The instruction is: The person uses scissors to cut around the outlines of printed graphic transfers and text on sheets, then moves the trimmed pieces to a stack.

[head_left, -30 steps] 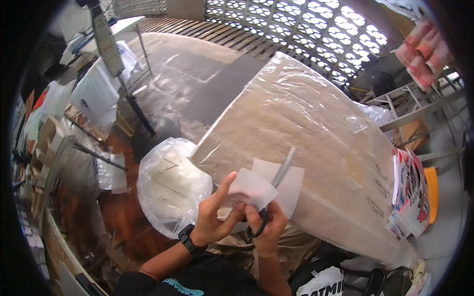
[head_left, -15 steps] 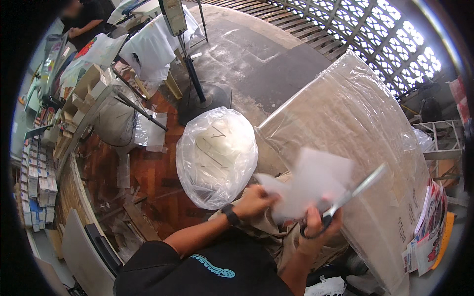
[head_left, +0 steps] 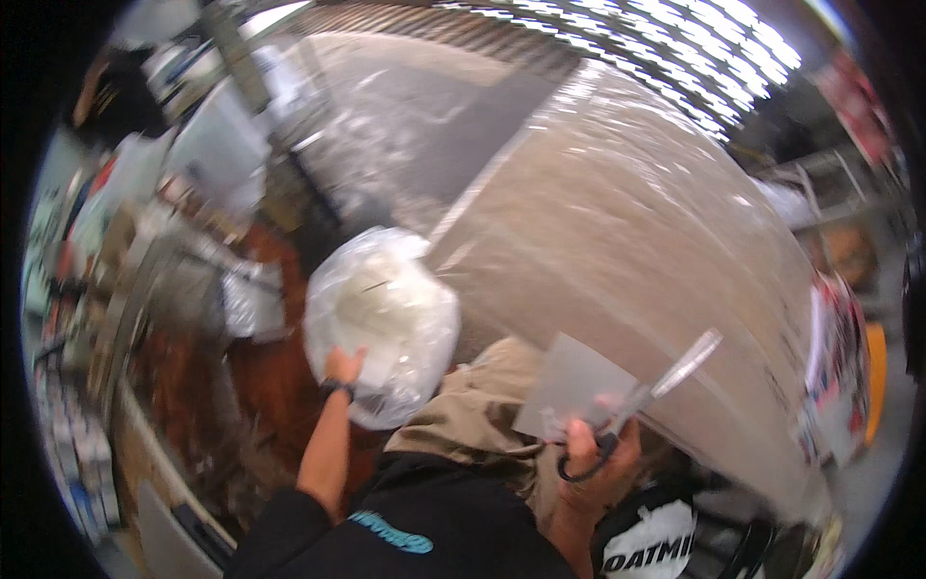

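My left hand [head_left: 344,366] is stretched over the near edge of a bin lined with clear plastic [head_left: 439,323], its thumb apart from the other fingers. Pale scraps [head_left: 371,307], blurred by motion, lie inside the bin. Over my lap, my right hand [head_left: 606,454] grips a pair of scissors [head_left: 683,365] by the dark handle, with the blades pointing up and right. The same hand also holds a flat, translucent pale sheet [head_left: 574,381] beside the scissors. Its fingers partly hide the handle.
A large plastic-wrapped board [head_left: 617,222] leans at my right. Coloured printed papers [head_left: 834,357] stand beyond it. A stand [head_left: 299,174] and a cluttered bench [head_left: 106,280] are at the left. A person [head_left: 121,96] is at the far left.
My left hand has gone from the sheet in my lap leftward to the bin. My right hand keeps the scissors and sheet. The whole view has shifted and blurred.
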A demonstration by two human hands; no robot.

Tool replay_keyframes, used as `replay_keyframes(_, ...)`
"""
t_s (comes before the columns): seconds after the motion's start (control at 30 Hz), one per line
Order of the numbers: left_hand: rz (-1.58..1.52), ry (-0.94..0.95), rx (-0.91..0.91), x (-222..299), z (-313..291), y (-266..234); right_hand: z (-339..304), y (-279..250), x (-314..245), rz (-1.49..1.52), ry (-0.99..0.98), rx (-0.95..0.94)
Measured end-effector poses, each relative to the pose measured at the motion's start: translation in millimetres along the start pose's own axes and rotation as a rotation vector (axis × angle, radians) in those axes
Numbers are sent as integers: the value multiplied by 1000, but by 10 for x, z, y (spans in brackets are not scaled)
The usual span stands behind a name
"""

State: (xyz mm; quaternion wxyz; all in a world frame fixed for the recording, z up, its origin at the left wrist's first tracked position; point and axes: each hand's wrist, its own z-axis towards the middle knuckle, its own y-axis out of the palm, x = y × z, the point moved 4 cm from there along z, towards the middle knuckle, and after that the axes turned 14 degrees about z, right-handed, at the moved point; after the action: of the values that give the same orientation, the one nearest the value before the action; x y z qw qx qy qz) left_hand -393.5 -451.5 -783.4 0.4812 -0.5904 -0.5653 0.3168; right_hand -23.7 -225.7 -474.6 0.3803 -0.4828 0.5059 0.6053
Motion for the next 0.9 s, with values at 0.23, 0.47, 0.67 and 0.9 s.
replay_keyframes(0.23, -821, 1026, -125, 2129, -2313, -2098, 196, 198, -213, 380, 33, 172)
replay_keyframes(0.47, -1174, 1073, -591, 3260, -2762, -2347, 236, 7, -345, 417, -105, 200)
replay_keyframes(0.67, -1143, 1199, -512, 3607, -2836, -2606, 442, -213, -735, 359, -362, 206)
replay_keyframes(0.9, -1135, 1341, 51, 3490, -2911, -2615, 319, -220, -576, 426, -421, 174)
